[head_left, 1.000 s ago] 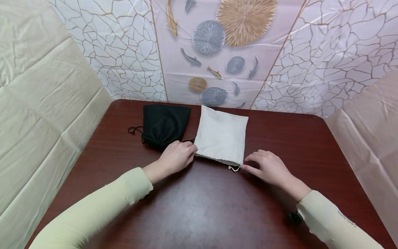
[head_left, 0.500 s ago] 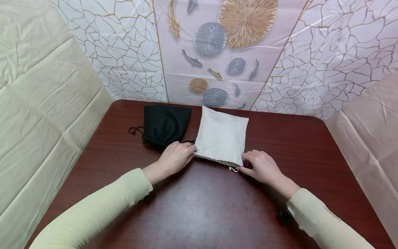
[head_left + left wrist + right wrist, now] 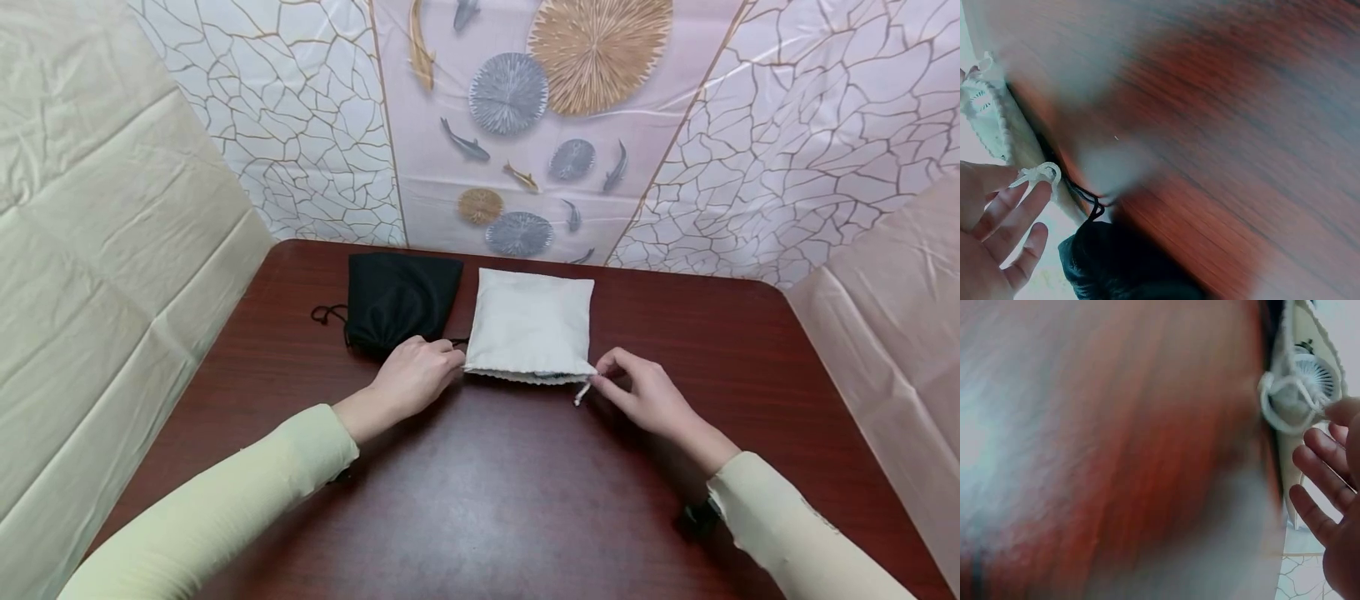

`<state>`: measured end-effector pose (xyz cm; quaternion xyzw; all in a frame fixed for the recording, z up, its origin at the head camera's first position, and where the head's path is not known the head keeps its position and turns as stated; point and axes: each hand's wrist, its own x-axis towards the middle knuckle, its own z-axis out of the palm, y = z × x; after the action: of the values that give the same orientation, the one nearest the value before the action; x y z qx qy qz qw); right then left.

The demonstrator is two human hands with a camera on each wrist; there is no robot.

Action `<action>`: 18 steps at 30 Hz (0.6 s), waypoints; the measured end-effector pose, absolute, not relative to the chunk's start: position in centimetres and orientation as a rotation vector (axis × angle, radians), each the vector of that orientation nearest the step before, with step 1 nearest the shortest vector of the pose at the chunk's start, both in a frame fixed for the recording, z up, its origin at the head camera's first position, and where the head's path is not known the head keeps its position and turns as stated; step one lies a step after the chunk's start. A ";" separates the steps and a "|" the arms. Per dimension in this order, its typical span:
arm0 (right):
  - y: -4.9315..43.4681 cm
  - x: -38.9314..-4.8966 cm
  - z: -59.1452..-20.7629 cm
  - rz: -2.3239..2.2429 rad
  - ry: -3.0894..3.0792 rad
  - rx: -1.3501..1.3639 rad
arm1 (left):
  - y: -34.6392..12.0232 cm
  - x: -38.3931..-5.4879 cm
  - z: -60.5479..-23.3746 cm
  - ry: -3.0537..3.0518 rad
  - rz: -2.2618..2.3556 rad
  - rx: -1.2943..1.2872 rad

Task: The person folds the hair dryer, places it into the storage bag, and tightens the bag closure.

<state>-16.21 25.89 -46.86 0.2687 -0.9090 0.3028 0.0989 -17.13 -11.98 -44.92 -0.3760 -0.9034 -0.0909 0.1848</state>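
A white cloth drawstring bag (image 3: pixel 531 321) lies on the dark red-brown table, its mouth facing me and slightly parted. My left hand (image 3: pixel 416 371) pinches the left corner of the mouth, where a looped white cord (image 3: pixel 1047 170) shows in the left wrist view. At the opposite corner my right hand (image 3: pixel 647 393) pinches the edge between thumb and forefinger, and the white cord end (image 3: pixel 582 394) hangs below. Through the opening, the right wrist view shows a round white thing with radiating slats (image 3: pixel 1317 376), mostly hidden inside the bag.
Left of the white bag lies a black drawstring bag (image 3: pixel 401 300), gathered at its neck, with black cord loops (image 3: pixel 327 313) out to its left. The table (image 3: pixel 480 500) ends at a patterned cloth backdrop (image 3: pixel 517 192); beige cloth (image 3: pixel 112 250) hangs along the sides.
My right hand has closed in on the bag's right corner and pinched it. The bag has turned slightly, its right corner lifting away from me, and its mouth has parted.
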 end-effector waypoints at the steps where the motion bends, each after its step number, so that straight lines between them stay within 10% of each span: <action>1: 25.9 -16.2 -46.8 0.943 -2.688 0.771 | -11.9 -17.1 -44.9 -2.550 -0.259 -1.058; 18: 24.4 -16.4 -47.3 0.746 -2.869 0.699 | -12.0 -17.0 -45.1 -2.572 -0.248 -1.077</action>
<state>-16.38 24.43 -47.29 0.2294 -0.9409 0.2447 0.0479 -16.99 -11.99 -45.13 -0.3790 -0.9053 -0.0875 0.1705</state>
